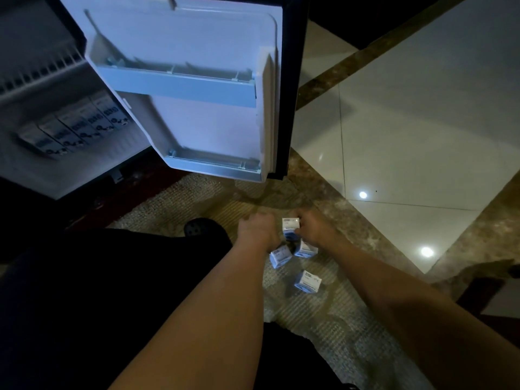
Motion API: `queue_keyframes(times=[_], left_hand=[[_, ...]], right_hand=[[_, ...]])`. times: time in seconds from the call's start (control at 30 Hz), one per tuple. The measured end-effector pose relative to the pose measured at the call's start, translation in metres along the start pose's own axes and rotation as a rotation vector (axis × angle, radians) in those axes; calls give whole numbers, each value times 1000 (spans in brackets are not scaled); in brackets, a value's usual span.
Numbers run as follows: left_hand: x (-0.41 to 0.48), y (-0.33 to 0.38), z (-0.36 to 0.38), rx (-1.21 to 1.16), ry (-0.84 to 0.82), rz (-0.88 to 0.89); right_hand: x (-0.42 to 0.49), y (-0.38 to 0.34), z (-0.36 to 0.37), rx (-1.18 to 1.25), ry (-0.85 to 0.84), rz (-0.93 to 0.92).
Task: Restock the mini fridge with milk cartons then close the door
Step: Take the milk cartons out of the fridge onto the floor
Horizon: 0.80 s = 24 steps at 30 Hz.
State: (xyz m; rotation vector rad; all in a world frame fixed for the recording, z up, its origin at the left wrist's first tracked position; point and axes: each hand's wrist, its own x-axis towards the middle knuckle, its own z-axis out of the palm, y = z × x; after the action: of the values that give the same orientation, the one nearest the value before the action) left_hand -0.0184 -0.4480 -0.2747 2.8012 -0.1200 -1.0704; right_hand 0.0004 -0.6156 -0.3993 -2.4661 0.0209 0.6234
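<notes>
head view: looking down over two bare forearms to the hands, low above a beige woven mat (pixel 180 198)
right hand (pixel 313 229): fingers curled round a small white-and-blue cardboard milk carton (pixel 290 227), gripping it; the carton stands upright at this hand's inner side, between the two hands
left hand (pixel 257 228): back upward, fingers curled under and hidden; I cannot tell whether it holds anything; it sits just beside the held carton
loose cartons: second carton (pixel 280 256) tilted on the mat just beside the left wrist; third carton (pixel 306 249) under the heel of the right hand, close below the held one; fourth carton (pixel 307 282) nearer the body, apart from the others, between the forearms
stocked row (pixel 76 128): matching cartons lined up on the floor of the open mini fridge (pixel 42 170), well forward and left of the left hand
fridge door (pixel 197 122): white-lined, black-edged, swung open ahead of both hands; its bottom shelf (pixel 213 164) hangs over the mat beyond the fingertips
open room: bare mat between the hands and the door's lower edge; right of the right hand a brown marble strip (pixel 351 226), then glossy white floor tiles (pixel 408 136)
left edge: a black shoe (pixel 201 228) and dark trouser leg (pixel 112 291) lie close beside the left hand
</notes>
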Motion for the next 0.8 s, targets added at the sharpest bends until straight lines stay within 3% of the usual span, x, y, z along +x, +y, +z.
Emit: queue_keyframes(times=[0.2, 0.37, 0.57, 0.8], left_hand=[[-4, -2, -2, 28, -7, 7], [-21, -1, -18, 70, 19, 59], [-54, -4, -73, 116, 291, 216], [-106, -61, -135, 193, 412, 154]], right_hand=[[-8, -5, 0, -79, -37, 83], [-27, -27, -17, -97, -33, -39], [-54, -79, -71, -115, 4, -204], [-82, -174, -134, -124, 77, -387]])
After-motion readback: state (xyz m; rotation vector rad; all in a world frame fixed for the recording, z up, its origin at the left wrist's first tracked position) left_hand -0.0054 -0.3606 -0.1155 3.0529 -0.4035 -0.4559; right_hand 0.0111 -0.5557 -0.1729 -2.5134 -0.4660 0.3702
